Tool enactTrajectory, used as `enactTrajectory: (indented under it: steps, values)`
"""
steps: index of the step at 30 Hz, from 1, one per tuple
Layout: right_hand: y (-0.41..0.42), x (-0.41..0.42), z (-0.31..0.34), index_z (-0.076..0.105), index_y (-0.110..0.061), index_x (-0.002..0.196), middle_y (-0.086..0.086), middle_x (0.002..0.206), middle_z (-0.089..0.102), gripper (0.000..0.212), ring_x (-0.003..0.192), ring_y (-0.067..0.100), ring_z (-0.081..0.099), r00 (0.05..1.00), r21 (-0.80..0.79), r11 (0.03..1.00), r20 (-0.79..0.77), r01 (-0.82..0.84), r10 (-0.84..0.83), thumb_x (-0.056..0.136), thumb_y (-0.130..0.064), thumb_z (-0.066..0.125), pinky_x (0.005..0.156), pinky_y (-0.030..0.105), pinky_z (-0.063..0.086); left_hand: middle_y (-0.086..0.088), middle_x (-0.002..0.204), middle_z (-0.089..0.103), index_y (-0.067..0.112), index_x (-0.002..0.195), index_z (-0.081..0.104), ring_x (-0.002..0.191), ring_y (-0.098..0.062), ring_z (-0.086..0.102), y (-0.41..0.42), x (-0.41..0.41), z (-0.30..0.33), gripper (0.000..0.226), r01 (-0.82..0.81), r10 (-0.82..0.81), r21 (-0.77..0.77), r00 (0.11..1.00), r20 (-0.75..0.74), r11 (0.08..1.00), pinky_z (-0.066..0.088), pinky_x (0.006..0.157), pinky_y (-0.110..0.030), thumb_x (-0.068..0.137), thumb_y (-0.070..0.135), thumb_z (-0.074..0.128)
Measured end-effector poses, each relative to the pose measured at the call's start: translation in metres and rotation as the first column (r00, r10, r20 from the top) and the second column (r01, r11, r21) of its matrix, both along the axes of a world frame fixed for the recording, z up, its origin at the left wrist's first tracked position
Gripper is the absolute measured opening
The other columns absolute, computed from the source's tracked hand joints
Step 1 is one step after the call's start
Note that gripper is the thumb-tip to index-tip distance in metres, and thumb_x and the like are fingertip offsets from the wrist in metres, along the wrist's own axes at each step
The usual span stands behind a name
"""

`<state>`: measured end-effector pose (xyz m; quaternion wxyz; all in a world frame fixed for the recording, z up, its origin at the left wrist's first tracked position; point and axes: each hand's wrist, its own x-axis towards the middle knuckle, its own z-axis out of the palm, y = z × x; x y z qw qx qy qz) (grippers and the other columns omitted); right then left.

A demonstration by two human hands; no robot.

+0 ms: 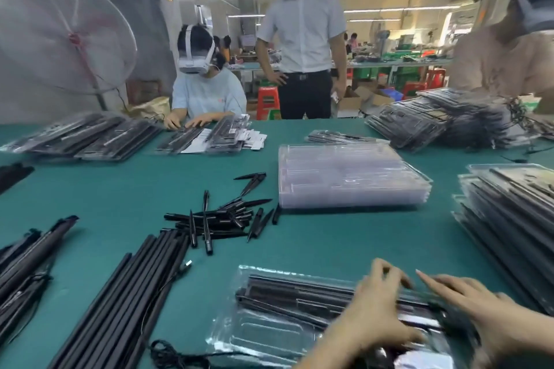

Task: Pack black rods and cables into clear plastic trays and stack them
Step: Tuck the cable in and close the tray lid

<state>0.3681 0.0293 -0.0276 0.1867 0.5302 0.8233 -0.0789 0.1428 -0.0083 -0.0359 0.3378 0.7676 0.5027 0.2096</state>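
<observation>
A clear plastic tray (257,329) lies at the near edge of the green table, with black rods (299,290) lying lengthwise in its slots. My left hand (374,305) rests over the rods near the tray's middle, fingers curved downward. My right hand (476,308) lies on the tray's right end with fingers stretched across the rods. Motion blur hides whether either hand grips anything. A black cable (180,353) curls by the tray's near left corner. Long black rods (120,302) lie in a bundle to the left.
Short black pointed pieces (221,219) are scattered mid-table. A stack of empty clear trays (350,180) stands behind them. Filled trays (509,225) are piled at the right. Other workers sit across the table with more filled trays (90,138), and a person stands behind.
</observation>
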Motion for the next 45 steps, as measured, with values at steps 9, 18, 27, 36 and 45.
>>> enactTrajectory:
  steps: [9, 18, 27, 36, 45]
  values:
    - [0.010, -0.010, 0.015, -0.040, -0.043, 0.128, -0.010, 0.155, -0.010, 0.145, 0.144, 0.016, -0.006, 0.985, -0.193, 0.978, 0.137, -0.076, 0.103, 0.045, -0.078, 0.073, 0.112, 0.051, 0.021, 0.026, 0.156, -0.003, 0.045, 0.149, 0.004, 0.142, 0.003, -0.017, -0.021, -0.112, -0.017, 0.084, 0.016, 0.030, 0.119, 0.926, -0.376, 0.993, -0.019, 0.113, -0.048, 0.082, 0.069, 0.050]
    - [-0.006, -0.108, 0.013, 0.008, -0.051, 0.145, 0.000, 0.156, 0.007, 0.104, 0.144, 0.019, 0.001, 0.876, -0.046, 0.991, -0.463, 0.126, -0.133, 0.064, -0.070, 0.071, 0.114, 0.057, 0.016, 0.024, 0.154, -0.019, 0.043, 0.148, -0.014, 0.138, 0.002, -0.030, -0.031, -0.113, -0.049, 0.068, 0.038, 0.131, 0.278, 0.817, -0.562, 0.960, -0.020, 0.112, -0.053, 0.091, 0.068, 0.013]
    - [-0.013, -0.145, -0.013, -0.001, -0.047, 0.147, 0.007, 0.159, -0.016, 0.121, 0.144, 0.027, -0.021, 0.943, -0.232, 0.946, -0.190, 0.227, -0.273, 0.056, -0.070, 0.076, 0.111, 0.064, -0.005, 0.022, 0.156, -0.018, 0.036, 0.151, -0.009, 0.139, 0.001, -0.028, -0.029, -0.112, -0.046, 0.073, 0.024, 0.085, 0.189, 0.831, -0.550, 0.982, -0.022, 0.112, -0.051, 0.093, 0.065, 0.024]
    - [-0.010, -0.155, -0.004, -0.013, -0.042, 0.148, 0.011, 0.157, -0.021, 0.120, 0.143, 0.032, -0.024, 0.981, -0.174, 0.970, -0.065, 0.171, -0.185, 0.068, -0.055, 0.076, 0.106, 0.071, -0.001, 0.003, 0.144, 0.027, 0.025, 0.144, 0.026, 0.138, -0.017, 0.019, -0.002, -0.084, -0.006, 0.092, 0.008, -0.015, -0.016, 0.884, -0.466, 1.000, -0.007, 0.108, -0.069, 0.072, 0.061, 0.070]
    - [-0.009, -0.152, -0.020, -0.010, -0.043, 0.146, 0.007, 0.158, -0.018, 0.119, 0.144, 0.029, -0.022, 0.975, -0.152, 0.969, -0.079, 0.195, -0.208, 0.065, -0.056, 0.076, 0.107, 0.069, -0.003, -0.005, 0.140, 0.026, 0.017, 0.143, 0.017, 0.136, -0.026, 0.020, 0.009, -0.076, -0.007, 0.101, 0.042, -0.082, -0.088, 0.845, -0.529, 0.995, -0.004, 0.104, -0.075, 0.070, 0.056, 0.075]
